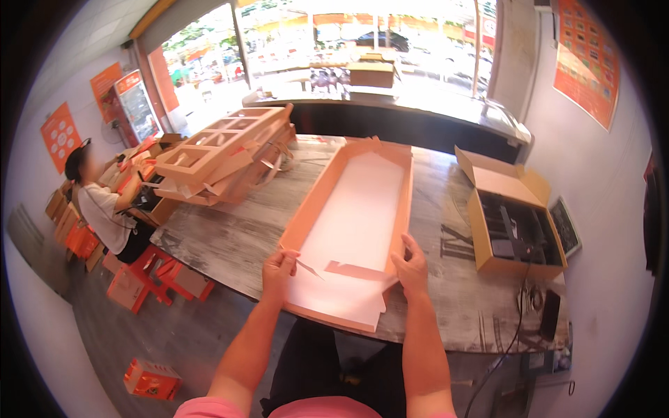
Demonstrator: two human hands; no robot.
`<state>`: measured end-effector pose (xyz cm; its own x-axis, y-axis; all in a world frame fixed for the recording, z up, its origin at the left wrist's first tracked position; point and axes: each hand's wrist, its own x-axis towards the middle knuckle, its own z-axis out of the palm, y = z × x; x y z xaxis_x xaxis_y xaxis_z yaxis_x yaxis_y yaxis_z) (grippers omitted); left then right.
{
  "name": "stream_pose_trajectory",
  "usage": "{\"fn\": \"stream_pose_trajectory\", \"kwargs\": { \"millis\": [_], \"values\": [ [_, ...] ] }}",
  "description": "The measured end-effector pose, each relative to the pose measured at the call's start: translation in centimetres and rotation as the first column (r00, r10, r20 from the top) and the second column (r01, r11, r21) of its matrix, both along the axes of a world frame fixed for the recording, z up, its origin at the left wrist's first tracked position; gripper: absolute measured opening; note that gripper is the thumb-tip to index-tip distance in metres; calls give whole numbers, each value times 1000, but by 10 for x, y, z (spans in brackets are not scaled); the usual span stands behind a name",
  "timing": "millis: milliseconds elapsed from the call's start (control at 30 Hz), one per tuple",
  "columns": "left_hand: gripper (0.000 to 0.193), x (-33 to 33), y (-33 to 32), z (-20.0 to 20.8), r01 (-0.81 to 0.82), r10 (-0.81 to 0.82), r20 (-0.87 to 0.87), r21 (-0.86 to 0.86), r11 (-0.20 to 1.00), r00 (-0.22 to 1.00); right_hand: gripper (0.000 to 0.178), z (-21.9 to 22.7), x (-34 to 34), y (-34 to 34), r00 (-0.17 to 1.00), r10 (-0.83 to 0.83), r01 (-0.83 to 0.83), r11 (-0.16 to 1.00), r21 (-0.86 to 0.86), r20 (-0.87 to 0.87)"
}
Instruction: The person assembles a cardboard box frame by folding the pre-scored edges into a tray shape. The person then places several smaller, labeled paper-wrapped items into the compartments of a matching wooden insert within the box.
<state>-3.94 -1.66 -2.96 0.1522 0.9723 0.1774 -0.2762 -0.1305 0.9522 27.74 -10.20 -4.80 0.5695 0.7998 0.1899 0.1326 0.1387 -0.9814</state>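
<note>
A long cardboard box [359,202], open at the top, lies on the table in front of me. It is brown outside with a white bottom, and its near end panel is folded out flat toward me. My left hand [280,270] is closed on the box's near left corner, fingers pinched on a side flap. At the near right corner, my right hand [410,267] grips the side wall, thumb and fingers closed on the cardboard. Part of each flap is hidden behind the fingers.
Several brown window-cut trays [223,143] are stacked at the table's left. An open carton [519,230] with black items and cables stands on the right. Beyond the far edge is a counter [418,125]. A person [104,202] sits on a red stool to the left.
</note>
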Motion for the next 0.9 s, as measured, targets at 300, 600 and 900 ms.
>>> {"fn": "stream_pose_trajectory", "kwargs": {
  "millis": [300,600,900],
  "values": [
    [25,-41,-8,53,150,-164,-394,-67,986,904,56,25,0,-13,984,5,-11,999,-33,-176],
    [30,-93,22,42,123,-66,-683,35,992,728,48,5,24,-10,973,-104,119,991,-61,204],
    [46,-82,32,67,667,512,-798,572,478,318,51,35,25,-21,638,18,139,981,-138,770]
  ]
}}
